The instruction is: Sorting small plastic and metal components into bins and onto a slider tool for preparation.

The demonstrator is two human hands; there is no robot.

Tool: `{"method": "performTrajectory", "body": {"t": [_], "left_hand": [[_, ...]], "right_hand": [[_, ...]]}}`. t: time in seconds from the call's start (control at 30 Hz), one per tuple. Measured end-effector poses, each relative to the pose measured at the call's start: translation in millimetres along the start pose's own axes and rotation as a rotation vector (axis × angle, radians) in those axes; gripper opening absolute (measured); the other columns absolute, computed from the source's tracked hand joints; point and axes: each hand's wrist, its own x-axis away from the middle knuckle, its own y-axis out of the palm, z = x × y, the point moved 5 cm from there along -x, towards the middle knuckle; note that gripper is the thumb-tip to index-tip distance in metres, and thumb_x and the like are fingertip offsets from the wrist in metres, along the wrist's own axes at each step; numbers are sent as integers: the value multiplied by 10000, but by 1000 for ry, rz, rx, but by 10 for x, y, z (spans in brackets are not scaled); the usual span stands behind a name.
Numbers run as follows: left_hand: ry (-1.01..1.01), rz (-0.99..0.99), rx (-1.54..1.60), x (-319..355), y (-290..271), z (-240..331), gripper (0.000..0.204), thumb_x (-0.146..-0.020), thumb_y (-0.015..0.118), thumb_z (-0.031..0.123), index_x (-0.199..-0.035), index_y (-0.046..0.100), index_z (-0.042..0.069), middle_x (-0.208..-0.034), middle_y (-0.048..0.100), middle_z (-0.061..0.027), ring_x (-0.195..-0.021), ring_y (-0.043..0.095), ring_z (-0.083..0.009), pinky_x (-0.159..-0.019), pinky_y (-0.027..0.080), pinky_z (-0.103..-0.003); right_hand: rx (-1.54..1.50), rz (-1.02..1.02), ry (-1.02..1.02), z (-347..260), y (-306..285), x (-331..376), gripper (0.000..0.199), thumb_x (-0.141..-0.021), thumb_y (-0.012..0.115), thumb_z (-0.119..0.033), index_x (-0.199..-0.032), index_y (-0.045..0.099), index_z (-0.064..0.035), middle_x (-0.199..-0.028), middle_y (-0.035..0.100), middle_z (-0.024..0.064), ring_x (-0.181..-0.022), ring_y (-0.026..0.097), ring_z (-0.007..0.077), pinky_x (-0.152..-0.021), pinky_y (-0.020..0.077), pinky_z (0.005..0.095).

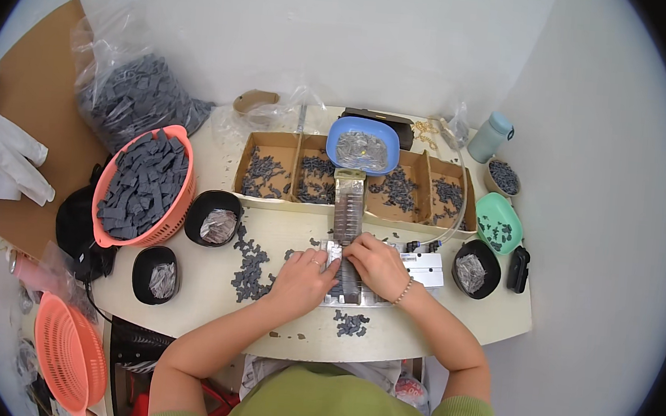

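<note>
A metal fixture (355, 295) with a tall slotted column (349, 209) stands at the middle of the table's front. At its left side, my left hand (304, 281) has its fingers bent and pressed close together against the fixture. My right hand (379, 267) reaches over the column's lower end with its fingers closed. Whatever small piece either hand pinches is hidden by the fingers. Joined to the fixture's right is a silver block (425, 269) with an air tube. Small grey pieces lie loose left of my left hand (250, 268) and in a little heap (350, 325) before the fixture.
A divided cardboard tray (270, 202) of grey pieces spans the back, with a blue bowl (365, 121) above the column. Black bowls (144, 286) of thin metal pins flank the work. Left stands a pink basket (180, 203) of grey parts; right, a green dish (515, 224) and a bottle (489, 138).
</note>
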Motion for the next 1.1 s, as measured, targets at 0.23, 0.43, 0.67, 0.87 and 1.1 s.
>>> {"method": "performTrajectory", "body": {"t": [0.23,0.43,0.67,0.87,1.1], "left_hand": [[-198,59,267,196,-105,-472,173,-758,661,65,-929,652,38,-864,554,-97,-835,541,-290,-722,437,-381],[-171,18,202,-19,103,-687,156,-751,661,46,-906,649,36,-863,556,-93,-857,551,-291,-769,459,-387],[-172,-10,226,-225,159,-494,78,-803,630,98,-813,581,38,-843,543,-95,-863,565,-287,-736,478,-380],[71,91,162,-128,204,-262,111,-748,670,97,-823,602,50,-828,568,-86,-781,589,-269,-648,495,-371],[95,94,224,-125,130,-225,169,-712,695,31,-878,665,32,-886,593,-87,-786,581,-262,-673,492,-345]], "right_hand": [[258,-25,-241,-245,204,89,244,-727,594,-73,-966,637,-70,-930,590,63,-865,585,236,-749,498,327],[164,-5,-232,-229,71,176,335,-709,595,-16,-1040,630,-54,-1004,610,86,-929,590,256,-800,501,358],[145,336,144,466,-1064,498,202,-801,579,11,-989,639,-35,-947,631,131,-831,620,293,-741,510,354],[78,659,561,1802,-1848,1259,154,-853,591,-40,-986,665,-17,-906,685,113,-753,666,217,-681,521,296],[388,370,743,2460,-1969,1416,172,-818,589,-94,-952,697,-87,-935,679,154,-849,660,318,-768,527,401]]}}
